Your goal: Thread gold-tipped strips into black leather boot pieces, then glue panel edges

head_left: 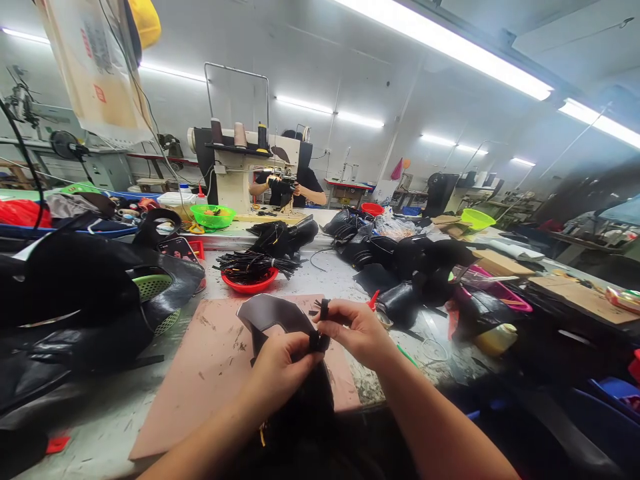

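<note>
My left hand [286, 363] pinches the lower part of a black strip [320, 341] near the middle of the view. Close on its right, my right hand [353, 330] grips the upper part of the same strip, thumb and fingers pressed together. Under and behind my hands lies a dark leather piece [273, 312] with a curved edge, partly over a pink board [205, 360]. Its lower part is dark and runs toward my body. Small black scraps lie near my right fingertips.
Beyond the board stands a red bowl [250, 288] of black strips. Black leather pieces [65, 287] pile up at the left, more [405, 257] at the back right. A person [310, 183] works at a sewing machine [233, 167] opposite. A yellowish bottle [497, 339] is at the right.
</note>
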A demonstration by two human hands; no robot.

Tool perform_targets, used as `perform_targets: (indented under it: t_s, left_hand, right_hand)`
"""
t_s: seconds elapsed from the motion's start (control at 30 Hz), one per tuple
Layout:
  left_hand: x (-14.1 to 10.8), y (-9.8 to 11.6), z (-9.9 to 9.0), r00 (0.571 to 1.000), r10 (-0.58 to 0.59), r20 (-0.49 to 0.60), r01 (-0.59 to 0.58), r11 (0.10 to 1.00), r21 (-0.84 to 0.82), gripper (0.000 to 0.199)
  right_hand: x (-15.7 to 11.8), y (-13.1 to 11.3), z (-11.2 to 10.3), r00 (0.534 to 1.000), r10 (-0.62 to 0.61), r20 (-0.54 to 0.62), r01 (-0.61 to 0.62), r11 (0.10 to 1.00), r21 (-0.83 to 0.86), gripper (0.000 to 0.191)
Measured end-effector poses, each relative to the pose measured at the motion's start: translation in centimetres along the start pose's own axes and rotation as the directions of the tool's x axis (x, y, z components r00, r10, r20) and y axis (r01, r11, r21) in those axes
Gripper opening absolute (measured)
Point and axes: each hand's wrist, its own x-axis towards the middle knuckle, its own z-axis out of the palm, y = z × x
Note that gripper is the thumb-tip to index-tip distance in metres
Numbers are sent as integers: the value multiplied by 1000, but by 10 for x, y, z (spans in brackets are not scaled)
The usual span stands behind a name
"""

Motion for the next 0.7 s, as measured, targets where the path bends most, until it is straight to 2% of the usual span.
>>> perform_targets:
  t_s: [0.23,0.37,0.5,0.6,0.67,0.7]
  left_hand:
    - [-1,-2,-3,999,-43,25,46,993,-108,19]
    - [-2,-3,-6,996,-84,13,85,981,-174,22]
    - [-3,-7,-11,997,-72,-7,70,978,-196,27]
    - [-5,-9,-15,997,-77,-25,71,977,-200,28]
    - [-7,-9,-18,995,-91,-28,82,972,-221,28]
    - [-8,-9,-19,995,-95,-31,86,971,-224,28]
  right_hand:
    - [2,0,4,998,-8,56,7,1000,12,10]
    - [2,-3,8,993,-72,98,78,995,-56,7]
    - [-2,-5,12,990,-88,112,102,986,-129,7]
    - [-6,-7,8,976,-117,186,151,972,-182,28]
    - [-4,-8,2,959,-135,249,165,981,-105,49]
    - [-2,-8,-1,955,-131,268,147,988,-41,54]
